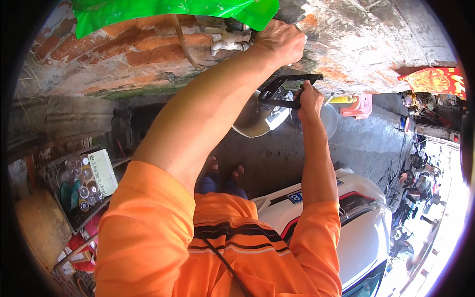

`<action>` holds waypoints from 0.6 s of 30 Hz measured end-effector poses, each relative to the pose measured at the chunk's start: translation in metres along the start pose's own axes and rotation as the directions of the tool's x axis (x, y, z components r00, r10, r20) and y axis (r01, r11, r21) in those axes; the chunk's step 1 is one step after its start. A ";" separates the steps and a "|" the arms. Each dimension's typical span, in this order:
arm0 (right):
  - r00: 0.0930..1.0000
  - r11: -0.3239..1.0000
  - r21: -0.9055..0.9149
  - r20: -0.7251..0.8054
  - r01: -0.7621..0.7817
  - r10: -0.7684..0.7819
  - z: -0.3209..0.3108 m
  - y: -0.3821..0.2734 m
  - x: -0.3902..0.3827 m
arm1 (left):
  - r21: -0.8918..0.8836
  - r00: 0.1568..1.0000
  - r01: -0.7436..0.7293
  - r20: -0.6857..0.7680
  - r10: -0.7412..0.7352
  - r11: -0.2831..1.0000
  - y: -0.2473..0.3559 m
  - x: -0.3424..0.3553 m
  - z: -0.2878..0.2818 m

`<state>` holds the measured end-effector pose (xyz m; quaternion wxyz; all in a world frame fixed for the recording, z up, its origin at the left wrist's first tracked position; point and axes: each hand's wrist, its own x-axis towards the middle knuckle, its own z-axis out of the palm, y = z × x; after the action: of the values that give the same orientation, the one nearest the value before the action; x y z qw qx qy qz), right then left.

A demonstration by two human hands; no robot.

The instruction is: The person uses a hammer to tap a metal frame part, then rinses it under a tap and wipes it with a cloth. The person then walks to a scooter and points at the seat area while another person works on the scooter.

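Observation:
At the top of the head view, my left hand (281, 40) reaches to the brick wall beside white pipe fittings (222, 45), its fingers curled round something I cannot make out. Lower and to the right, my right hand (309, 101) grips a black rectangular frame (278, 103), which sits over a rounded, pale metal object (250, 127) with a shiny rim. A green plastic sheet (173, 11) hangs above the pipes, and a thin brown hose (182, 43) runs down the bricks.
A white vehicle (356, 237) stands close at my lower right. At left are a crate of bottles (81, 185) and a rusty drum (39, 227). A pink stool (357, 106) and red-and-gold poster (430, 81) are at right, with parked two-wheelers (415, 188) beyond.

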<state>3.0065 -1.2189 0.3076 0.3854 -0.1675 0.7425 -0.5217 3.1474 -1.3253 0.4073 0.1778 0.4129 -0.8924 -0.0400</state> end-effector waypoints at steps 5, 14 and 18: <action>0.995 0.984 0.172 -0.079 -0.047 0.061 0.010 0.011 0.014 | -0.041 0.998 0.042 0.051 -0.039 0.998 0.003 0.001 -0.001; 0.962 0.919 0.302 -0.025 -0.253 0.273 0.031 0.023 0.038 | -0.034 0.999 -0.015 0.030 0.016 0.999 0.000 0.000 0.000; 0.956 0.916 0.289 -0.004 -0.279 0.293 0.040 0.023 0.041 | -0.066 1.000 -0.002 0.031 0.004 0.998 -0.002 -0.003 -0.004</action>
<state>3.0134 -1.2626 0.2644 0.4601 0.0126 0.6847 -0.5651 3.1523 -1.3244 0.4094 0.1773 0.4050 -0.8938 -0.0755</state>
